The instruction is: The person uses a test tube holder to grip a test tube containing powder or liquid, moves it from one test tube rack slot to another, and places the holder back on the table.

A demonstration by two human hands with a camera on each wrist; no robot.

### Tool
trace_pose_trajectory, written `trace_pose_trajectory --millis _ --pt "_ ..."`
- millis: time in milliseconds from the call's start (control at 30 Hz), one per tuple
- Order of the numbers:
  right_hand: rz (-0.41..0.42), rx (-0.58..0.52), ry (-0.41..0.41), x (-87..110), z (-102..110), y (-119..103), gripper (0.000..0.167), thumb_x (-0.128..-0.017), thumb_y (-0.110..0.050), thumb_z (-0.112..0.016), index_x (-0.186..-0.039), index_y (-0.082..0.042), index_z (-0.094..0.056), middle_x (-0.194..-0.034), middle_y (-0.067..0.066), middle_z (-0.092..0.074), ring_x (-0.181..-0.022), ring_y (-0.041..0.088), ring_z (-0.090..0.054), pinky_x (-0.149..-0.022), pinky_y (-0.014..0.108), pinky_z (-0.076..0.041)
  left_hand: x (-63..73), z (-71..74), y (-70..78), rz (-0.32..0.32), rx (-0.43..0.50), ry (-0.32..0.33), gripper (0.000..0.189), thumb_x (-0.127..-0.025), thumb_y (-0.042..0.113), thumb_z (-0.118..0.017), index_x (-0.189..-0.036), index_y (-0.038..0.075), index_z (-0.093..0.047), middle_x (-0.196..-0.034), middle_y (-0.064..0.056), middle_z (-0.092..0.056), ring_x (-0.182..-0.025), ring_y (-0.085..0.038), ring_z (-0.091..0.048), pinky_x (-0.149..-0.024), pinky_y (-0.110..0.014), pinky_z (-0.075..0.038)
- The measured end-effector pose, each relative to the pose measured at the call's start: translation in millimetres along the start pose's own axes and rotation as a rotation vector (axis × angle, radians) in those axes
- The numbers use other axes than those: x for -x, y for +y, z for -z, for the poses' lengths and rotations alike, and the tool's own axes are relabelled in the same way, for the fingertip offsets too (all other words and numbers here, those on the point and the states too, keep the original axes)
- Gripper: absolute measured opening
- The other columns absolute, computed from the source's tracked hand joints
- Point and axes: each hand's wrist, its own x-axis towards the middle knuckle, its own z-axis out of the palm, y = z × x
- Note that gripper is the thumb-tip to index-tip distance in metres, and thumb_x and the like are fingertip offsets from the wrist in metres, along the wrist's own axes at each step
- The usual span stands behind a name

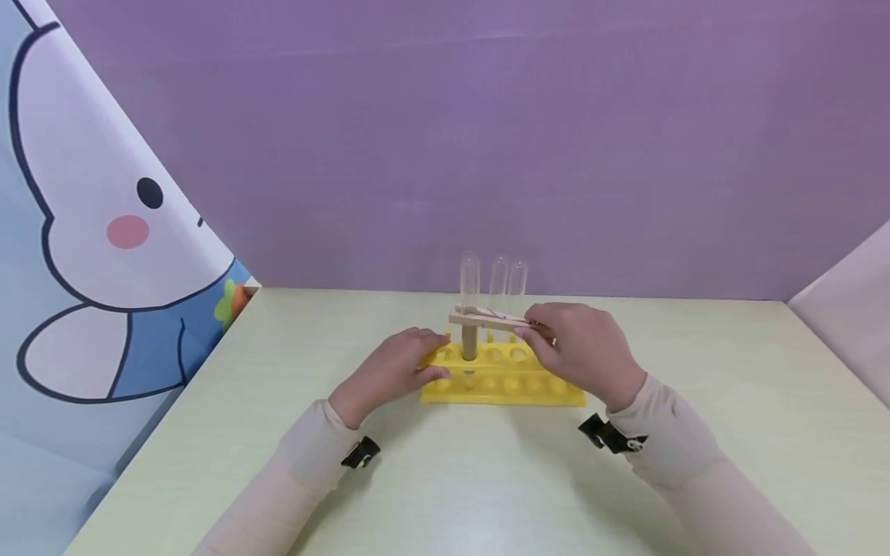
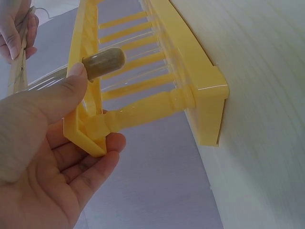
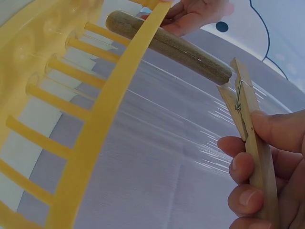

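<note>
A yellow rack (image 1: 502,390) sits on the table, its long side facing the person. One tube (image 1: 470,309) stands upright in a back-row hole near the rack's left end, clear above and filled with brownish-green powder below (roughly its lower half). A wooden clamp (image 1: 489,319) lies level, its tip closed around that tube. Two more clear tubes (image 1: 507,283) stand upright just right of it.
</note>
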Motion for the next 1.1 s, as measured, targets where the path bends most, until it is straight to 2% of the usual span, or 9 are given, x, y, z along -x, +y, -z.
trace_pose_trajectory --millis 233,500,1100 --pt "0.011 0.004 0.025 -1.1 5.8 -0.9 0.015 -0.087 -0.022 -0.067 -0.075 -0.012 -0.063 -0.058 -0.01 -0.053 -0.047 0.006 -0.037 -0.041 0.023 -0.032 0.1 0.4 0.4 -0.008 0.01 0.009 0.053 -0.085 0.029 -0.069 -0.126 -0.002 -0.057 -0.118 -0.013 -0.063 -0.107 -0.027 -0.059 -0.094 -0.038 -0.048" --pt "0.042 -0.013 0.039 -5.9 13.8 -4.1 0.019 -0.088 -0.019 -0.065 -0.071 -0.013 -0.058 -0.055 -0.009 -0.047 -0.045 0.006 -0.031 -0.04 0.022 -0.027 2.9 0.1 0.0 -0.015 0.012 0.02 0.053 -0.084 0.027 -0.071 -0.125 -0.004 -0.057 -0.117 -0.014 -0.064 -0.105 -0.028 -0.06 -0.092 -0.039 -0.048" --pt "0.079 -0.03 0.089 -12.4 22.1 -6.8 0.02 -0.087 -0.017 -0.066 -0.07 -0.012 -0.057 -0.056 -0.008 -0.048 -0.045 0.005 -0.029 -0.04 0.022 -0.025 4.6 -1.0 -4.1 -0.032 0.005 0.036 0.052 -0.084 0.027 -0.07 -0.125 -0.004 -0.057 -0.114 -0.013 -0.065 -0.1 -0.026 -0.061 -0.088 -0.037 -0.05"
